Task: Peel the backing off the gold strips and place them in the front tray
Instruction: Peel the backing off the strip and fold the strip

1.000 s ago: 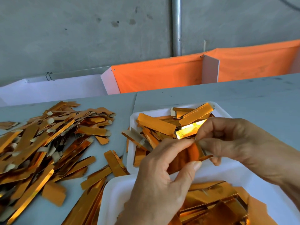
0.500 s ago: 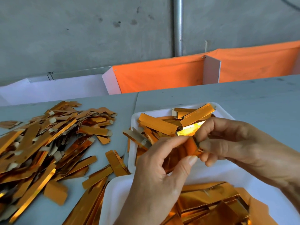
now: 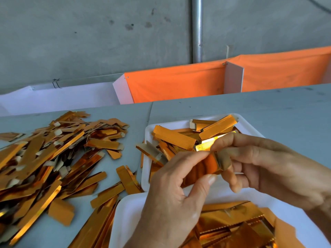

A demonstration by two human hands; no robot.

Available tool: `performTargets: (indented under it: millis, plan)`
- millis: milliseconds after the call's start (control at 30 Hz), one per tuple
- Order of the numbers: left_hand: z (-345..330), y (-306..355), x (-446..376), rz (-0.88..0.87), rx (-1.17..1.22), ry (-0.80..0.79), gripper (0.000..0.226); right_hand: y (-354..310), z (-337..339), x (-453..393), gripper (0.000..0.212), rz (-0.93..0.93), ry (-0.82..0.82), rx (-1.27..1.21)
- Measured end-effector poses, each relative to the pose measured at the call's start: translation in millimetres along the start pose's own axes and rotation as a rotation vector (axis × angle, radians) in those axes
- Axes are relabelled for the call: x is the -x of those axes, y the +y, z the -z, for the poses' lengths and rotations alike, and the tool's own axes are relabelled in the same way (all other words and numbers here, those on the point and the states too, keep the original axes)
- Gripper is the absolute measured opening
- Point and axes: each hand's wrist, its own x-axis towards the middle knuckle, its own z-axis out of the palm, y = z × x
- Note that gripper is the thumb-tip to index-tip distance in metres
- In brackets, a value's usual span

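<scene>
My left hand [image 3: 172, 199] pinches a gold strip [image 3: 206, 167] between thumb and forefinger, above the gap between two white trays. My right hand [image 3: 268, 169] pinches the strip's right end, where a greyish flap is folded up under its fingertips. The near tray [image 3: 125, 215] at the bottom holds shiny gold pieces [image 3: 232, 228]. The far tray [image 3: 250, 125] holds several gold strips [image 3: 175, 137]. Much of the held strip is hidden behind my left fingers.
A large loose heap of gold strips [image 3: 46, 158] covers the grey table [image 3: 268, 108] on the left, some spilling toward the trays. Orange cloth dividers [image 3: 175, 83] and a white panel stand behind the table, before a concrete wall with a metal pipe [image 3: 196, 29].
Both hands stayed over the trays. The strip's right end has been bent up and worked between the right fingertips, and the hands shifted slightly closer together.
</scene>
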Motion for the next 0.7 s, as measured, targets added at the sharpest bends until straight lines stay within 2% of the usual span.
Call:
performTargets:
  millis: [133, 367, 533, 700]
  plan:
    - [0, 2, -1, -0.016, -0.025, -0.011, 0.034, 3, -2, -2, 0.030, -0.033, 0.019, -0.010]
    - [-2, 5, 0, -0.024, -0.079, -0.027, 0.033, 0, -7, -2, 0.025, -0.061, 0.107, 0.169]
    - [-2, 5, 1, 0.004, -0.111, -0.037, 0.033, -4, -11, -1, 0.007, -0.056, 0.145, 0.296]
    - [-3, 5, 1, 0.016, -0.129, -0.041, 0.034, -6, -12, -2, 0.009, -0.078, 0.149, 0.317]
